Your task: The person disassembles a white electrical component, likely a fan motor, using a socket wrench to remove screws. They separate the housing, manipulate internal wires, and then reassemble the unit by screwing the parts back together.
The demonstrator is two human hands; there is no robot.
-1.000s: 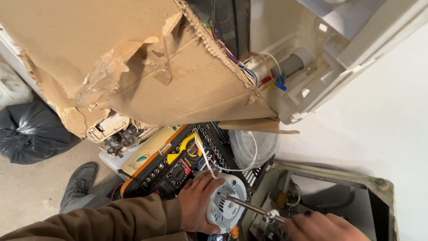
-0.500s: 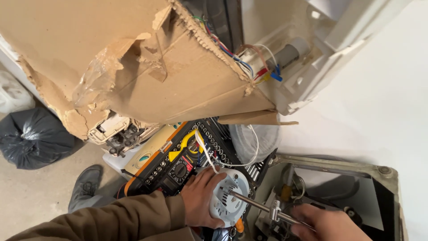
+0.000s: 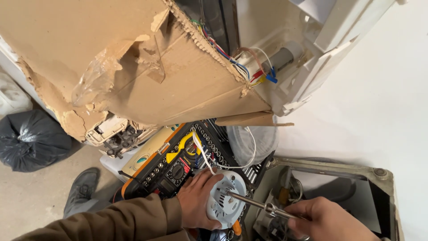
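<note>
My left hand (image 3: 197,201) grips a round white motor-like part (image 3: 228,201) with vent slots and white wires (image 3: 209,156) running up from it. My right hand (image 3: 327,219) holds a long metal screwdriver (image 3: 256,204) whose tip rests against the face of the white part. Both hands work low in the view, above an open tool case (image 3: 178,160). My brown sleeve (image 3: 111,221) covers the left forearm.
A torn cardboard sheet (image 3: 133,58) hangs overhead beside a white appliance housing (image 3: 312,49) with coloured wires (image 3: 249,71). The tool case holds sockets and a yellow-and-black multimeter (image 3: 183,156). A black bag (image 3: 31,140), a shoe (image 3: 80,189) and an open metal appliance frame (image 3: 339,169) lie around.
The view has shifted slightly and my right hand has come further into sight. The screwdriver stays against the white part, which my left hand keeps holding.
</note>
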